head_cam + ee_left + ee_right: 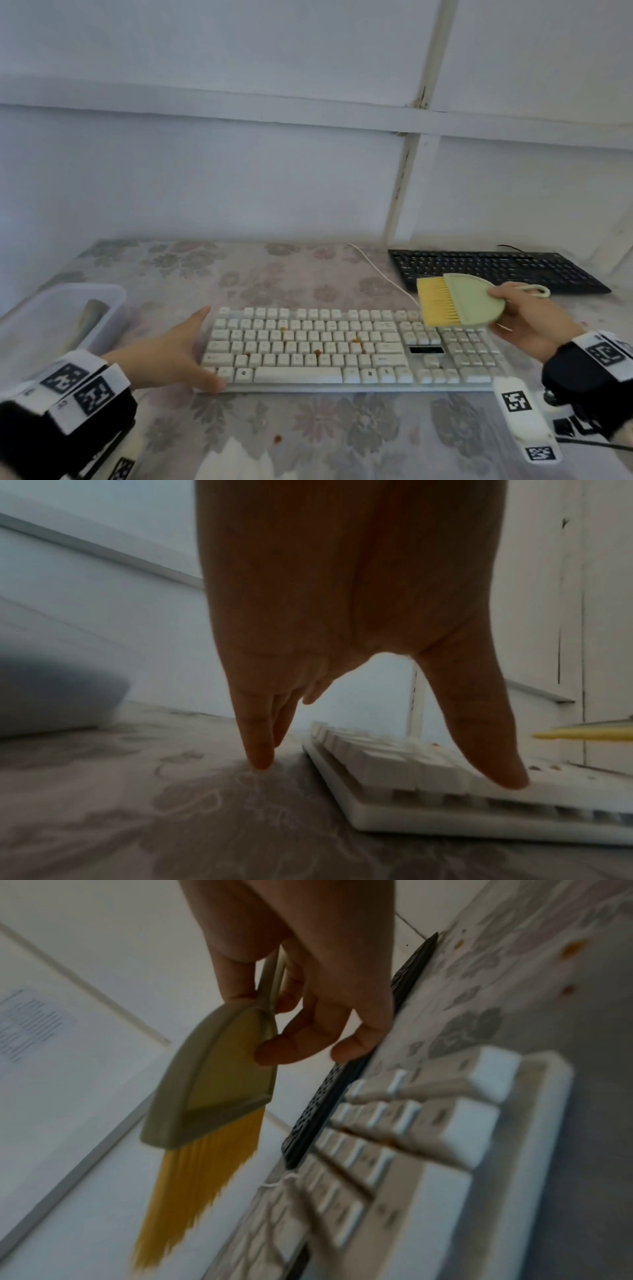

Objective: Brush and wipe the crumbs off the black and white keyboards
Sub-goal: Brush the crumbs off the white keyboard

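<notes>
A white keyboard (352, 349) lies on a table covered with a faded floral cloth (308, 431), its long side running left to right near the viewer. Small brown crumbs (356, 341) sit among its middle keys, and one more crumb (277, 438) lies on the cloth in front of it. The left hand (171, 353) rests at the keyboard's left end with its fingers straight and spread wide from the thumb: the thumb touches the near left corner, while the fingers reach along the left edge, their tips down on the cloth just beside it. The right hand (527, 318) is raised above the keyboard's right end, its fingers and thumb curled around the handle of a pale green brush (469, 298). The brush's yellow bristles (436, 301) point left and hang in the air, apart from the keys. A black keyboard (496, 270) lies farther back on the right, well apart from the hands. A white cable (380, 270) runs from the white keyboard toward the far wall. A clear plastic container (61, 318) stands at the left side of the table.
</notes>
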Motion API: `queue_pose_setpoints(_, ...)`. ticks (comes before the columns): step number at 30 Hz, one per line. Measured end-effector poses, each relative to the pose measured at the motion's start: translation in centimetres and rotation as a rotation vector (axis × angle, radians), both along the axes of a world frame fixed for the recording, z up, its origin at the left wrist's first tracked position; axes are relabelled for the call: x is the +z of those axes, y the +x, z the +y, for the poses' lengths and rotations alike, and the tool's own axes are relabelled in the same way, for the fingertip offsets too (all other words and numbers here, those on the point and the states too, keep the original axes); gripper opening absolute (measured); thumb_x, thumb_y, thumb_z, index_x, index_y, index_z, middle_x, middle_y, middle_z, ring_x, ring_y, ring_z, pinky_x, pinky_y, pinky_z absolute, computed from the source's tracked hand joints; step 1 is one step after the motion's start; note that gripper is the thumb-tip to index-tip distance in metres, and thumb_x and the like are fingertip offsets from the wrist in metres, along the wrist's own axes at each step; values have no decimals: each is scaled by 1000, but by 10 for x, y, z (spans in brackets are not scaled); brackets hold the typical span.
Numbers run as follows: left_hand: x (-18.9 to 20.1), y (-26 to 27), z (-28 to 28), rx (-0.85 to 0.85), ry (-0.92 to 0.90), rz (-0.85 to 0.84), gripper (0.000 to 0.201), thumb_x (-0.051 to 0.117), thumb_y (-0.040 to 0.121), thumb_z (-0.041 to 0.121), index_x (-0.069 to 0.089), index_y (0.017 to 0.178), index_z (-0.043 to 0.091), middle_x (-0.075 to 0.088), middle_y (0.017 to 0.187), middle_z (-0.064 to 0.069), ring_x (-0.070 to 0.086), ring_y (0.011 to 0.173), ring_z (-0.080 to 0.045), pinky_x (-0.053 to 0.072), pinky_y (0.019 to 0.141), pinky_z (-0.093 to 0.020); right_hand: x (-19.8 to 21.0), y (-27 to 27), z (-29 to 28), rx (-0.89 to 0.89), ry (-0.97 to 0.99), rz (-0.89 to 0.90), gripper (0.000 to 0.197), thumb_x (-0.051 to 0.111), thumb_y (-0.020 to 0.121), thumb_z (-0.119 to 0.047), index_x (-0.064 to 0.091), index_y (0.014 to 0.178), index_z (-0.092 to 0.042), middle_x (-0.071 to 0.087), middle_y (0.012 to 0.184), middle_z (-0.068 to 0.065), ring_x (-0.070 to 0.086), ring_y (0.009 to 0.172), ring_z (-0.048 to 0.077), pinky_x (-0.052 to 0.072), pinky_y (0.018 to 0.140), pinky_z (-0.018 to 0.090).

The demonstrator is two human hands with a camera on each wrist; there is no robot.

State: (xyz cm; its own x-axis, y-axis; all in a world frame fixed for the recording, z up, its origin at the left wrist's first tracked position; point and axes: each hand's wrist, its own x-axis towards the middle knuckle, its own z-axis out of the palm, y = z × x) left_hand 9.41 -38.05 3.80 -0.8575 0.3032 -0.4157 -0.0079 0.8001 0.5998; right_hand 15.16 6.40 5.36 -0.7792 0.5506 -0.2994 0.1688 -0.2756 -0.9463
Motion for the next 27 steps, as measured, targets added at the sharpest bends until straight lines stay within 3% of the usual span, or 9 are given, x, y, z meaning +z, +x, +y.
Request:
queue_pose_setpoints(2, -5, -1, 4, 16, 23, -9, 92, 79, 71, 15, 6, 124, 35, 35, 107, 20, 42, 90, 10, 34, 65, 5, -6, 4, 14, -7, 30, -42, 28, 54, 90, -8, 46, 68, -24, 61, 51, -1, 53, 55, 16, 38, 59, 30)
queue_pose_setpoints(5, -12, 0, 7, 22, 19, 11, 120, 87, 56, 24, 5, 143, 26, 37, 102, 25, 44, 103, -1, 36, 77, -4, -14, 9, 22, 41, 2, -92, 19, 51, 92, -11, 49, 75, -18, 64, 57, 5, 48, 61, 21, 37, 55, 30)
queue_pose_setpoints(7, -16, 0, 10, 47, 18, 48, 110, 84, 63, 14, 9, 143, 21, 40, 99, 25, 48, 94, 4, 37, 73, -4, -17, 11, 21, 78, -34, -107, 12, 49, 93, -12, 52, 80, -12, 65, 62, 8, 50, 51, 20, 38, 50, 28)
queue_pose_setpoints(10, -21, -3, 11, 48, 3, 83, 105, 84, 63, 13, 15, 141, 25, 44, 102, 25, 51, 98, 1, 40, 79, -11, -23, 10, 22, 110, -88, -81, 3, 46, 94, -11, 48, 92, -10, 56, 76, 12, 41, 29, 13, 25, 53, 30)
queue_pose_setpoints(13, -23, -6, 9, 43, 8, 78, 113, 87, 52, 19, 19, 141, 26, 51, 115, 14, 51, 105, -3, 41, 92, -20, -27, 7, 25, 126, -115, -52, 13, 47, 93, -12, 45, 106, -13, 56, 78, 12, 36, 28, 13, 21, 55, 32)
queue_pose_setpoints(16, -23, -7, 11, 53, -6, 83, 126, 85, 41, 27, 12, 144, 23, 48, 123, 4, 50, 111, -13, 41, 99, -28, -25, 8, 25, 146, -146, -31, 2, 47, 93, -13, 49, 94, -12, 57, 82, 13, 39, 29, 13, 25, 55, 33)
queue_pose_setpoints(19, -26, -9, 10, 68, 11, 91, 115, 86, 47, 18, 18, 141, 21, 49, 118, 4, 51, 108, -13, 43, 97, -28, -29, 8, 30, 163, -172, 12, 18, 48, 93, -12, 45, 76, -17, 58, 83, 13, 43, 34, 17, 26, 56, 33)
queue_pose_setpoints(24, -32, -11, 2, 69, -56, 76, 128, 85, 30, 44, 22, 139, 26, 48, 122, 5, 52, 109, -13, 45, 101, -35, -29, 11, 34, 186, -187, 91, 29, 48, 93, -11, 46, 66, -21, 56, 77, 12, 38, 34, 17, 32, 52, 31)
queue_pose_setpoints(27, -30, -8, 0, 54, -124, 74, 136, 79, 30, 51, 9, 143, 28, 36, 126, 3, 46, 113, -15, 41, 104, -35, -27, 12, 36, 187, -198, 149, 34, 48, 93, -11, 49, 62, -22, 57, 75, 11, 37, 33, 16, 38, 40, 26)
